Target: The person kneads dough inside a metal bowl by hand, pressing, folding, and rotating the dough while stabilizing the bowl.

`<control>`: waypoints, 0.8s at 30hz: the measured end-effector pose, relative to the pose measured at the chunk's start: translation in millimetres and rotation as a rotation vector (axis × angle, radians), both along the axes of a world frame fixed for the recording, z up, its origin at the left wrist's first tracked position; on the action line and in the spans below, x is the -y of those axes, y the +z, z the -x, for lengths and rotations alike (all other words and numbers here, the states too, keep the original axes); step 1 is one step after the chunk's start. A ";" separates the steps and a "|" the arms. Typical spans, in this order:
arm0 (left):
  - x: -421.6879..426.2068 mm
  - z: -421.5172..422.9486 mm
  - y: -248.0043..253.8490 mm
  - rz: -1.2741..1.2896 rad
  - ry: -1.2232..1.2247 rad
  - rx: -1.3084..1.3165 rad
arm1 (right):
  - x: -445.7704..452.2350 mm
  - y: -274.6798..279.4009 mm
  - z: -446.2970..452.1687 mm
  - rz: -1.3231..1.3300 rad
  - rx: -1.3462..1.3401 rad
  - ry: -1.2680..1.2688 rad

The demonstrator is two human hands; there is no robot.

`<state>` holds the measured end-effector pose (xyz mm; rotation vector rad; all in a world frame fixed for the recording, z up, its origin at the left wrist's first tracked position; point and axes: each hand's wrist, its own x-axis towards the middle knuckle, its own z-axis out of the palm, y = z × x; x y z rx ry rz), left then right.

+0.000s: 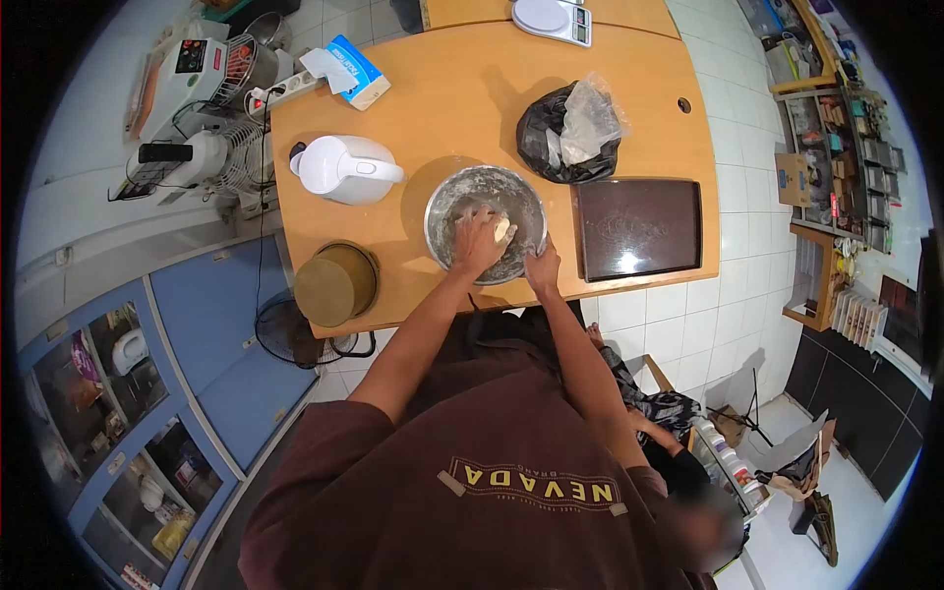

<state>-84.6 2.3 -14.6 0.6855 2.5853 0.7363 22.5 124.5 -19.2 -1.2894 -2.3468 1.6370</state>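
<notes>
A metal mixing bowl (440, 228) stands near the table's front edge, its inner wall smeared with a whitish coating. Inside it, my left hand (476, 239) is closed on a lump of pale dough (502, 229), part of which shows beside the fingers. My right hand (543, 268) grips the bowl's rim at the front right. Just right of the bowl lies a dark rectangular baking tray (639, 221) with faint smears on its surface. Behind the tray sits a black plastic bag (536, 138), with a clear bag of white powder (588, 123) in its mouth.
On the wooden table (442, 79) stand a white electric kettle (346, 169), a brownish lidded pot (337, 283), a tissue pack (354, 74) and a digital scale (551, 20). A standing fan (295, 329) is by the left corner. Another person (678, 452) sits behind at right.
</notes>
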 end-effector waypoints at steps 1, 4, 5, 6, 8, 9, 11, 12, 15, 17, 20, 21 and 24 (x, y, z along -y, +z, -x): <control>-2.5 2.2 -5.8 0.032 0.010 -0.037 | 0.0 -2.2 0.6 -0.004 0.001 0.001; -10.2 6.5 -24.7 0.092 0.039 -0.147 | 0.6 -1.2 1.3 -0.045 0.037 0.015; -14.7 10.9 -31.6 0.103 0.046 -0.187 | 0.2 0.0 3.7 -0.053 0.026 0.017; -20.4 18.2 -34.0 0.111 0.059 -0.152 | 0.5 1.3 3.4 -0.060 0.017 0.017; -28.4 27.0 -37.3 0.130 0.083 -0.075 | 1.9 4.5 0.4 -0.062 0.006 0.007; -29.6 25.6 -42.7 0.123 0.113 -0.086 | 3.2 2.8 0.7 -0.055 -0.005 -0.003; -29.5 26.0 -52.0 0.111 0.173 -0.114 | 3.1 0.6 2.0 -0.049 -0.023 -0.018; -26.7 27.6 -47.3 0.026 0.211 -0.084 | 3.7 2.7 1.8 -0.048 -0.027 -0.025; -9.6 14.4 -34.9 -0.188 0.321 -0.059 | 4.2 3.8 0.8 -0.037 0.015 -0.036; 1.4 0.3 -31.2 -0.288 0.386 -0.151 | -0.9 -3.3 3.9 -0.035 0.034 -0.040; 19.6 0.2 15.7 -0.131 0.149 -0.071 | -0.8 -11.0 1.9 -0.026 0.036 -0.043; 22.4 0.8 29.0 -0.065 0.058 0.014 | -2.2 -10.1 4.1 -0.025 0.024 -0.039; 28.4 2.3 35.1 0.050 -0.137 -0.117 | -3.8 -8.6 3.2 -0.038 0.002 -0.015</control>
